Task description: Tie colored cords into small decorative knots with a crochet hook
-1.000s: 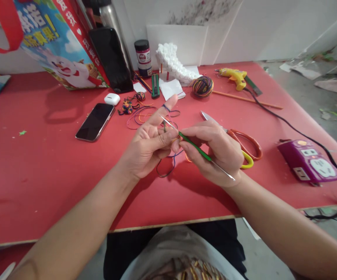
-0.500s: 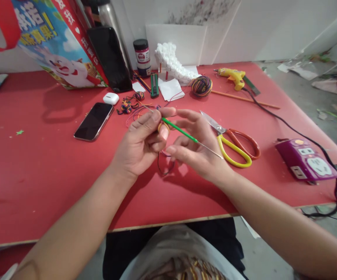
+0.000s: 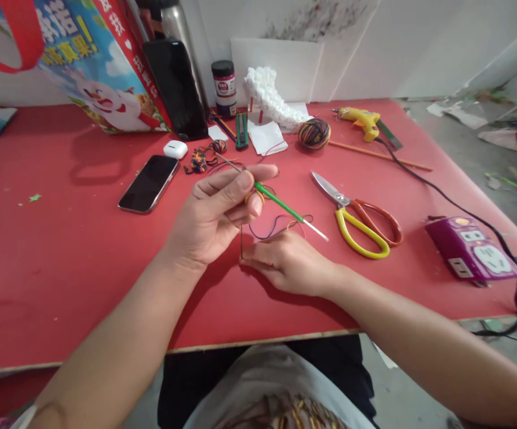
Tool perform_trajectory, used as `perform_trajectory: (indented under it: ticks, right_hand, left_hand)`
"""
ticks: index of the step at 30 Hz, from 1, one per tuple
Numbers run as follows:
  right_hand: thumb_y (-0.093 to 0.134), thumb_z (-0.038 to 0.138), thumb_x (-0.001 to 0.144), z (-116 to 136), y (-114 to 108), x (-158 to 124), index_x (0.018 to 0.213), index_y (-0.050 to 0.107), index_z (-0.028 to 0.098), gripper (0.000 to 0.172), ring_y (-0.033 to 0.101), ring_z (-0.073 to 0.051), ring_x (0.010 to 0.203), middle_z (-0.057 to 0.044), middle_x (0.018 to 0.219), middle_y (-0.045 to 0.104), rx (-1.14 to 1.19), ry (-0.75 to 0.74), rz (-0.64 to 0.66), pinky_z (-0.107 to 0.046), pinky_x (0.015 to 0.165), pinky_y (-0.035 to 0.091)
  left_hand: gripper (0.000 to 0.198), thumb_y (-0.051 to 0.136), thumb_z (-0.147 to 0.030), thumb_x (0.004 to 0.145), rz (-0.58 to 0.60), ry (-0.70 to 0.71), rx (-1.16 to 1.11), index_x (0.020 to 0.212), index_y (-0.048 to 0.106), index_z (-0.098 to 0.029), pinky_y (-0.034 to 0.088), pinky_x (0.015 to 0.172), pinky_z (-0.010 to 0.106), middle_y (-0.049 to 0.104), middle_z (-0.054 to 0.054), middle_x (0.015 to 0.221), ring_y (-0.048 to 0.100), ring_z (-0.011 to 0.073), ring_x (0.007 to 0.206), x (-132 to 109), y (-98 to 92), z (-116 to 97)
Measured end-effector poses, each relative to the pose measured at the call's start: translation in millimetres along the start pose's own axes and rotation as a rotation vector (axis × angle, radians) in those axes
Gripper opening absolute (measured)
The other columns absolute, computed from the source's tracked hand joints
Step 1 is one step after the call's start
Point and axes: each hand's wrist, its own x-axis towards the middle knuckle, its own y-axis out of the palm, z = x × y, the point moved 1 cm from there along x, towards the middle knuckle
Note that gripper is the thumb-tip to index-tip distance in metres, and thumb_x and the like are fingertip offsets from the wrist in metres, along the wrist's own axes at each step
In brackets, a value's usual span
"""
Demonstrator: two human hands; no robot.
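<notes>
Between thumb and fingers, my left hand (image 3: 222, 205) grips a crochet hook (image 3: 280, 202) with a green handle and thin metal ends. Orange yarn loops round the hook and a finger near the grip. Below it, my right hand (image 3: 289, 262) is closed in a pinch close to the table, fingertips on a dark strand of yarn (image 3: 241, 241) that runs up to the left hand. Loose multicoloured yarn curls behind the right hand. A small knotted piece of multicoloured yarn (image 3: 199, 161) lies beyond the left hand.
Scissors (image 3: 352, 217) lie to the right, beside a purple power socket (image 3: 475, 250). A phone (image 3: 148, 183) and white earbud case (image 3: 175, 149) are at left. Farther back are a yarn ball (image 3: 314, 133), glue gun (image 3: 361, 121), jar (image 3: 225, 89), white woven piece (image 3: 271, 98) and bag (image 3: 106, 89).
My right hand has left the hook's side, moved down towards the table and closed on the yarn strand. My left hand still holds the hook in nearly the same place.
</notes>
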Motion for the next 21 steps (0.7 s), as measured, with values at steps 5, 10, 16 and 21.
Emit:
perform_trajectory:
  ticks: [5,10,16,21]
  right_hand:
    - [0.065,0.034,0.106,2.4,-6.6,0.8,0.116,0.066,0.019,0.018,0.064,-0.012,0.062,-0.004,0.094,0.072,0.267,0.09,-0.22,-0.027,0.061,0.048]
    - [0.084,0.054,0.089,-1.5,-19.0,0.2,0.137,0.055,0.029,0.062,0.065,-0.012,0.069,-0.005,0.117,0.065,0.511,0.081,-0.635,-0.026,0.058,0.055]
    - [0.079,0.032,0.096,4.0,-29.8,-8.3,0.126,0.066,0.031,0.033,0.073,-0.018,0.075,-0.003,0.097,0.072,0.25,-0.026,-0.804,-0.03,0.058,0.059]
    - [0.078,0.027,0.096,10.4,-34.8,-10.7,0.104,0.074,0.026,0.009,0.07,-0.017,0.062,-0.003,0.087,0.078,0.16,-0.026,-0.805,-0.032,0.054,0.058]
  left_hand:
    - [0.009,0.081,-0.024,0.091,-0.017,0.01,0.031,0.086,0.084,-0.018,0.032,0.042,0.018,0.063,-0.001,0.058,0.049,0.006,0.048,-0.7,0.1,1.1]
    - [0.017,0.089,-0.034,0.083,0.068,-0.026,0.023,0.086,0.085,-0.018,0.039,0.047,0.017,0.061,-0.002,0.056,0.051,0.0057,0.049,-2.2,3.4,9.0]
    - [0.02,0.092,-0.036,0.08,0.18,-0.045,0.118,0.087,0.087,-0.018,0.039,0.049,0.02,0.07,0.002,0.064,0.052,0.0063,0.053,-5.0,8.7,15.6]
    - [0.024,0.089,-0.029,0.084,0.197,-0.059,0.14,0.107,0.087,-0.022,0.041,0.053,0.021,0.072,0.002,0.07,0.056,0.0075,0.058,-4.9,6.4,12.6]
